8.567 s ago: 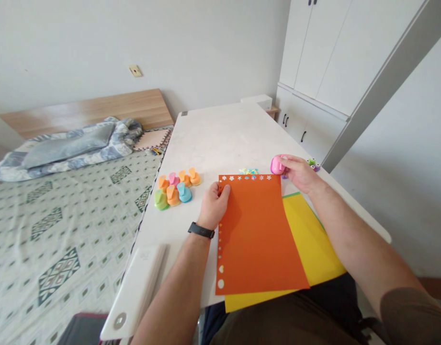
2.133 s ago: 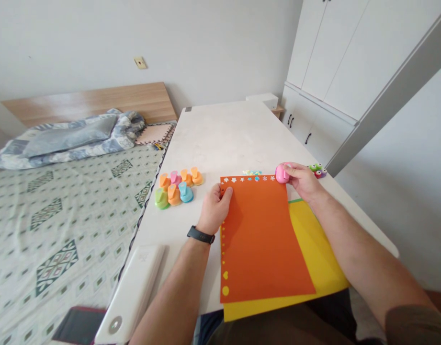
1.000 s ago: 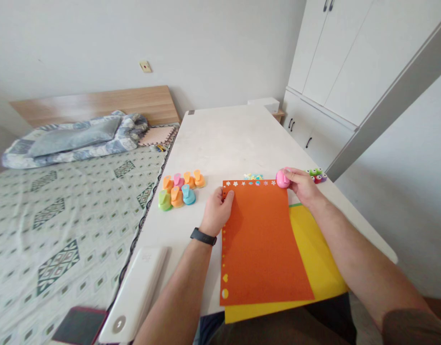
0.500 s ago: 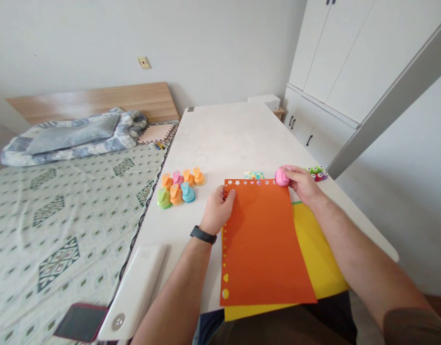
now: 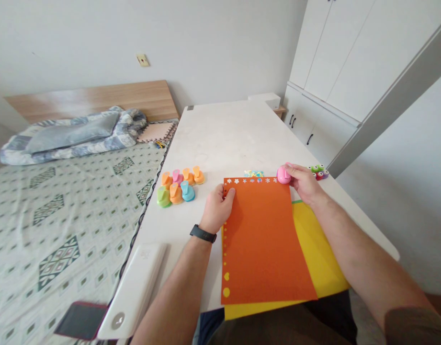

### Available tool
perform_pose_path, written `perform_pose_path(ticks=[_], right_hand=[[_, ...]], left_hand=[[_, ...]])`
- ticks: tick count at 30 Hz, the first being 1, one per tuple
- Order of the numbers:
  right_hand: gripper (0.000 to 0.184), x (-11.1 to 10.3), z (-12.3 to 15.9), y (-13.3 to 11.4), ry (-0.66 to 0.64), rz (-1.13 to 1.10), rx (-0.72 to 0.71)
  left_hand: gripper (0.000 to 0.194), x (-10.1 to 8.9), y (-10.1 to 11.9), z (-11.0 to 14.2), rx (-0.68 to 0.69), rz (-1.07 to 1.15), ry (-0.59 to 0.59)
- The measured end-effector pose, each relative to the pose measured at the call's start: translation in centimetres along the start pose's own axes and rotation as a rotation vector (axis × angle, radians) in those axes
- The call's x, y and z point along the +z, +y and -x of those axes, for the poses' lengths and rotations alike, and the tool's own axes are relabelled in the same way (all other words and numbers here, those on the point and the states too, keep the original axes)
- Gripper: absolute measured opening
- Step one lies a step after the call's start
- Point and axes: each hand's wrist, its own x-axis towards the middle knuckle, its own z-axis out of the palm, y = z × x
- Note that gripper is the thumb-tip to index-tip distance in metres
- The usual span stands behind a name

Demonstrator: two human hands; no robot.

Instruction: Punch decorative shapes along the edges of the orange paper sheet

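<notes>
An orange sheet of paper [image 5: 263,239] is held slightly raised over the table, with shaped holes along its top and left edges. My left hand [image 5: 219,206] pinches its upper left edge, thumb on top. In my right hand [image 5: 302,181] is a pink craft punch [image 5: 284,175], set on the sheet's top right corner, to the right of the row of flower and star holes. Beneath the orange sheet lies yellow paper [image 5: 319,249], with a green edge showing behind it. Small cut-out paper pieces [image 5: 254,173] lie just beyond the sheet's top edge.
Several coloured craft punches [image 5: 175,187] stand in a cluster on the white table [image 5: 223,134], left of the sheet. More small green, red and purple items [image 5: 318,172] sit at the right edge. A long white device [image 5: 134,290] lies front left, near a dark tablet [image 5: 81,320].
The pink punch, earlier just beyond the sheet's top right corner, has come down onto that corner and stayed there. My left hand keeps its grip; the view has shifted slightly.
</notes>
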Motion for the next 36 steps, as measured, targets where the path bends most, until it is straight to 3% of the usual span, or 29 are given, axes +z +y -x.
perform_pose_path(ticks=[15,36], right_hand=[[0.03,0.21,0.15,0.1,-0.068,0.059,-0.004],[0.036,-0.63,-0.64,0.35,0.145,0.005,-0.074]], left_hand=[[0.024,-0.06,0.12,0.06,0.016,-0.082,-0.027],[0.022,-0.43,-0.17,-0.23,0.011,-0.076,0.055]])
